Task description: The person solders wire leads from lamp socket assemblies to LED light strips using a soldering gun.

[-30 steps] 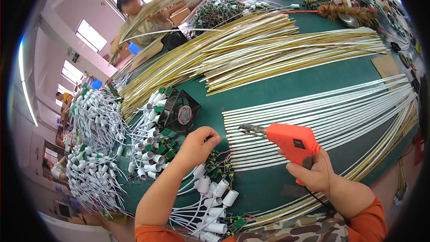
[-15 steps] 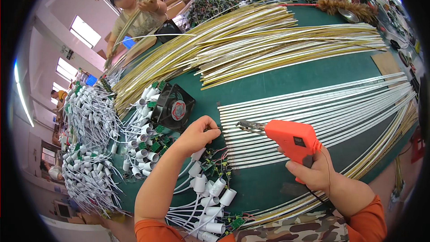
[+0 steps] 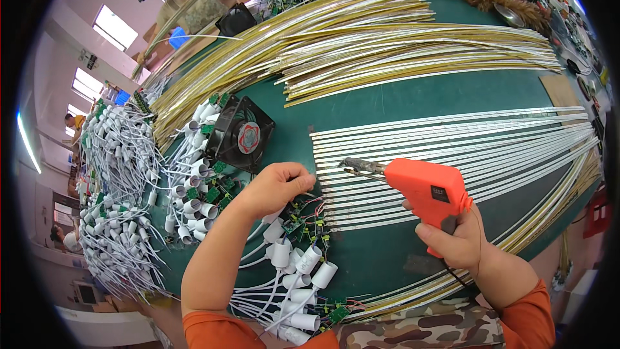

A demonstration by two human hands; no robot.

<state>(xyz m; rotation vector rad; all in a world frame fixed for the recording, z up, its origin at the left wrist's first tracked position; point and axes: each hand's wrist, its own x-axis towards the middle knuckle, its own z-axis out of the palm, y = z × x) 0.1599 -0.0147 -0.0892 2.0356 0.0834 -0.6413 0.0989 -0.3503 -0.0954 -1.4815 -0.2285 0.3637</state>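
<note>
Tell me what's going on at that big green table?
Someone's right hand grips an orange gun-shaped tool, its tip over a row of white strips on the green table. The left hand is beside the strips' left ends, fingertips drawn together; anything pinched there is too small to tell. White sockets with wires and a black fan are nearby. Across the table, another person holds long strips.

Orange sleeves [image 3: 223, 331], camouflage-patterned garment [image 3: 423, 333]

Most fingers of the right hand [image 3: 461, 242] hide behind the orange tool [image 3: 427, 184]; whatever the left hand [image 3: 276, 187] pinches (if anything) is too small to tell.
</note>
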